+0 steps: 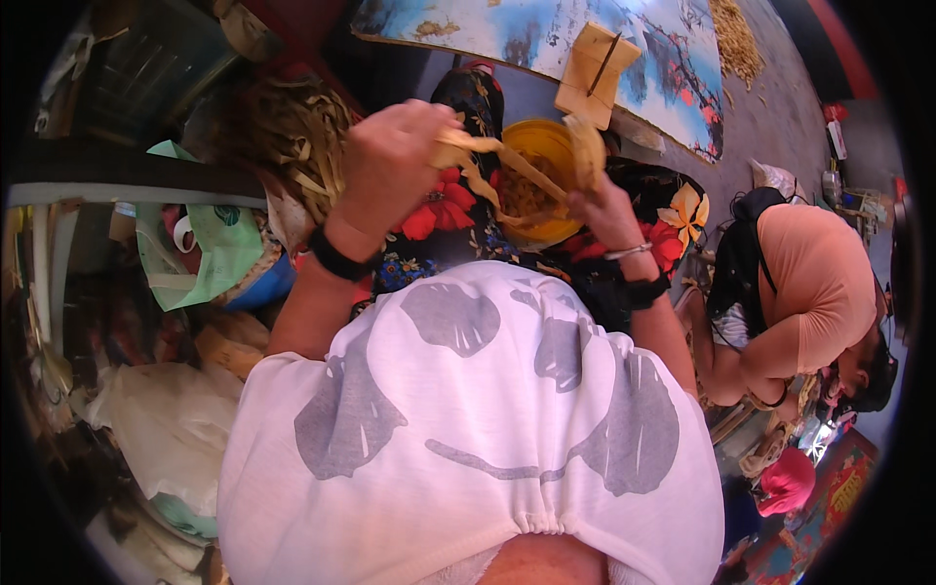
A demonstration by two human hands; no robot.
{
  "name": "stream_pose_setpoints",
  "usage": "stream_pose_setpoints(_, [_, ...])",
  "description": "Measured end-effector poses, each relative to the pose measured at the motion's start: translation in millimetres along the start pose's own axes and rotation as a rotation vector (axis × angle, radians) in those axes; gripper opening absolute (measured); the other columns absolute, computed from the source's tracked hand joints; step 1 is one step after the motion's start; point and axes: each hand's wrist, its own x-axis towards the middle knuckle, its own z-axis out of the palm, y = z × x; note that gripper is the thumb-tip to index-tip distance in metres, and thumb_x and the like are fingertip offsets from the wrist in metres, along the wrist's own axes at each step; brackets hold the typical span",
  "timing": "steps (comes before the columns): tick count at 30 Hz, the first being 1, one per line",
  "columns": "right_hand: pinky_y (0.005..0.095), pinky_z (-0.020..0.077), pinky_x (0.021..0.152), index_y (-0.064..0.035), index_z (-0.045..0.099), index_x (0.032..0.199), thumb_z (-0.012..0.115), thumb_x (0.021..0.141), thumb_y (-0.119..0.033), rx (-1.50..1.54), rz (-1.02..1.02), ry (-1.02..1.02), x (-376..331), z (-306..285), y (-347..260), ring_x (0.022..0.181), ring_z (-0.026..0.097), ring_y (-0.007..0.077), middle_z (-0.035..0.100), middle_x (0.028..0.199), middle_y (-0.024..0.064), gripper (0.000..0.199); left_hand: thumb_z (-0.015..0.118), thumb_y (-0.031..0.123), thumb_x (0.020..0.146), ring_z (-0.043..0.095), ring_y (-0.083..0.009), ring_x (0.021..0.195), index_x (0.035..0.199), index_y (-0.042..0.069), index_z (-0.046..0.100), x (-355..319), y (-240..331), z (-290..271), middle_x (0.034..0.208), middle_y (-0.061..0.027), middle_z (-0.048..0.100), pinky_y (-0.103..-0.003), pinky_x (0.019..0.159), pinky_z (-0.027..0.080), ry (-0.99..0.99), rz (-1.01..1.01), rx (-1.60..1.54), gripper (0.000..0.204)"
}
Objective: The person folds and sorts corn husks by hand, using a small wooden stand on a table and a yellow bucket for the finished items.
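Observation:
My left hand [398, 161] is closed round the end of a pale yellow-tan strip [470, 143], raised left of a yellow bucket [570, 229]. Strips hang and twist from it toward the bucket, some looping over the rim. In my right hand [612, 210], at the bucket's right side, is a thick tan piece [585, 151] standing upright, slightly blurred; whether it is a folded strip or a solid piece I cannot tell. Yellowish pieces [526, 200] lie in the bucket, which sits between my knees in dark flowered trousers.
Ahead lies a painted board [507, 39] with a wooden block [593, 73] bearing a thin dark rod at its edge. Long tan strips [292, 127] are heaped at left, near a green bag [180, 249]. Another person [814, 278] bends over at right. Small tan pieces [736, 44] cover the floor beyond.

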Motion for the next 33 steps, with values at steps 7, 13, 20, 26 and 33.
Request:
stream_pose_setpoints(7, [0.0357, 0.0541, 0.083, 0.0009, 0.058, 0.129, 0.049, 0.106, -0.027, 0.309, -0.096, -0.281, 5.9, -21.2, -84.6, 0.094, 0.068, 0.0191, 0.071, 0.110, 0.0100, 0.037, 0.066, 0.013, 0.070, 0.057, -0.0164, 0.070, 0.073, 0.011, 0.056, 7.9, 72.9, 42.6, 0.071, -0.0008, 0.053, -0.030, 0.066, 0.047, -0.260, 0.672, 0.005, 0.011])
stream_pose_setpoints(13, [0.0401, 0.0497, 0.101, 0.0010, 0.056, 0.122, 0.044, 0.108, -0.029, 1.305, 0.019, -0.491, -2.1, -25.3, -100.7, 0.105, 0.064, 0.0214, 0.067, 0.111, 0.0108, 0.035, 0.065, 0.017, 0.070, 0.059, -0.0162, 0.072, 0.070, 0.012, 0.057, -9.2, 97.6, 99.6, 0.070, 0.0000, 0.055, -0.031, 0.069, 0.046, -0.291, 0.945, -0.229, 0.009])
stream_pose_setpoints(20, [0.0339, 0.0496, 0.091, -0.0053, 0.057, 0.110, 0.050, 0.107, -0.022, 1.353, -0.108, 0.230, -2.9, -67.5, -71.3, 0.092, 0.059, 0.0169, 0.057, 0.091, 0.0025, 0.018, 0.063, 0.018, 0.073, 0.058, -0.0162, 0.076, 0.071, 0.015, 0.057, -8.9, 70.9, 134.6, 0.072, 0.0017, 0.055, -0.030, 0.071, 0.046, -0.492, 0.913, -0.076, 0.007])
stream_pose_setpoints(26, [0.0230, 0.0487, 0.077, -0.0088, 0.065, 0.108, 0.059, 0.103, -0.022, 0.836, 0.109, 0.563, -7.5, -59.5, -47.1, 0.090, 0.061, 0.0087, 0.064, 0.094, -0.0009, 0.015, 0.064, 0.013, 0.074, 0.059, -0.0225, 0.079, 0.079, 0.010, 0.060, -5.2, 35.4, 189.3, 0.075, -0.0041, 0.056, -0.036, 0.075, 0.049, -0.515, 0.802, -0.107, 0.006])
stream_pose_setpoints(33, [0.0199, 0.0469, 0.069, -0.0100, 0.067, 0.100, 0.061, 0.100, -0.010, 0.758, 0.018, 0.506, -0.2, -22.4, -22.0, 0.082, 0.055, 0.0020, 0.061, 0.092, -0.0069, 0.006, 0.059, 0.014, 0.090, 0.063, -0.0314, 0.106, 0.124, 0.007, 0.061, -6.4, 38.2, 197.8, 0.108, -0.0114, 0.066, -0.039, 0.099, 0.049, -0.789, 0.057, -0.519, 0.035])
